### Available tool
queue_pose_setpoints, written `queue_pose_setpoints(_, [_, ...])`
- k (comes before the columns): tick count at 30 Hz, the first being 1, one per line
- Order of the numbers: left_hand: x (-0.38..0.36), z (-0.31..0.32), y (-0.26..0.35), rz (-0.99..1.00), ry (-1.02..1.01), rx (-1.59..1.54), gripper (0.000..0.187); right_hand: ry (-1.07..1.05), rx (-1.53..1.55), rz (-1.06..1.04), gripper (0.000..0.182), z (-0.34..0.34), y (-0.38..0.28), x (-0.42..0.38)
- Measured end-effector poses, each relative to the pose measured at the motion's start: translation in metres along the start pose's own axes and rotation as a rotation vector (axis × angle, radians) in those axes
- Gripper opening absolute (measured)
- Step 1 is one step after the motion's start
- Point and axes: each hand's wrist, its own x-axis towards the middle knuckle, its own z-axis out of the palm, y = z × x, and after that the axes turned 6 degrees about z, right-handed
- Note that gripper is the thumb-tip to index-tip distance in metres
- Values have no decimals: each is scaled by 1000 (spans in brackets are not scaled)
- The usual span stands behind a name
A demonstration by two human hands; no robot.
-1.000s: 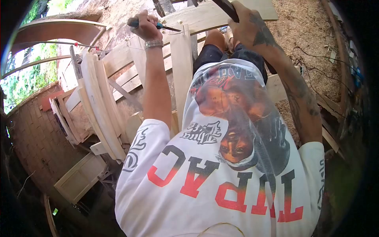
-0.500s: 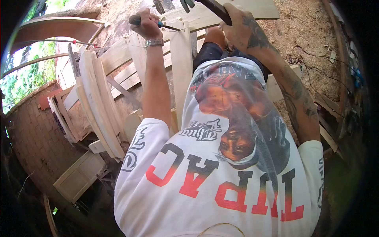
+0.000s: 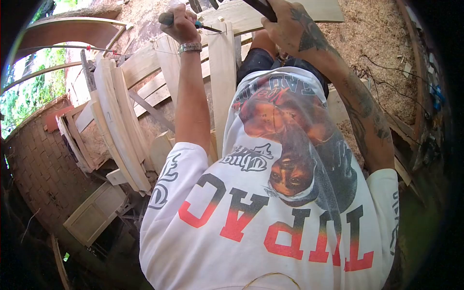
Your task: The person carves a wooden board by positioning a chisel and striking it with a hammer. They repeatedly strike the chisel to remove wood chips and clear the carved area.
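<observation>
My left hand (image 3: 182, 25), with a watch at its wrist, is closed around the handle of a chisel (image 3: 166, 19). The chisel's narrow blade points right, its tip at the end of a pale wooden board (image 3: 223, 77) that runs down toward my lap. At the top edge, my tattooed right hand (image 3: 285, 24) grips the dark handle of a hammer (image 3: 262, 7). The hammer's head is partly cut off by the frame, up and to the right of my left hand. A broad plank (image 3: 304, 10) lies crosswise beneath the hammer.
Several long pale boards (image 3: 113, 111) lean at the left. A panelled wooden piece (image 3: 96, 212) stands lower left by a brick wall (image 3: 41, 164). Wood shavings (image 3: 367, 34) cover the ground at the right, with dark cables (image 3: 386, 94) across them.
My right hand and the hammer have shifted left, bringing the head nearer to my left hand. My left hand has moved slightly right, still holding the chisel at the board's end.
</observation>
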Motion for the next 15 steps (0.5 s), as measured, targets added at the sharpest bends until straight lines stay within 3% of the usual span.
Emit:
queue_pose_setpoints(9, [4, -10, -13, 14, -32, 4, 34, 10, 40, -79, 17, 4, 5, -1])
queue_pose_setpoints(12, [-6, 7, -16, -21, 56, 74, 27, 22, 79, -150, 17, 1, -3, 6])
queue_pose_setpoints(13, [-9, 9, -25, 123, -48, 132, 21, 29, 112, -180, 16, -3, -15, 11])
queue_pose_setpoints(14, [-12, 7, -32, 132, -131, 116, 28, 36, 145, -210, 16, -8, -27, 16])
queue_pose_setpoints(15, [-6, 4, -41, 422, -183, 356, 32, 88, 169, -293, 17, -13, -40, 19])
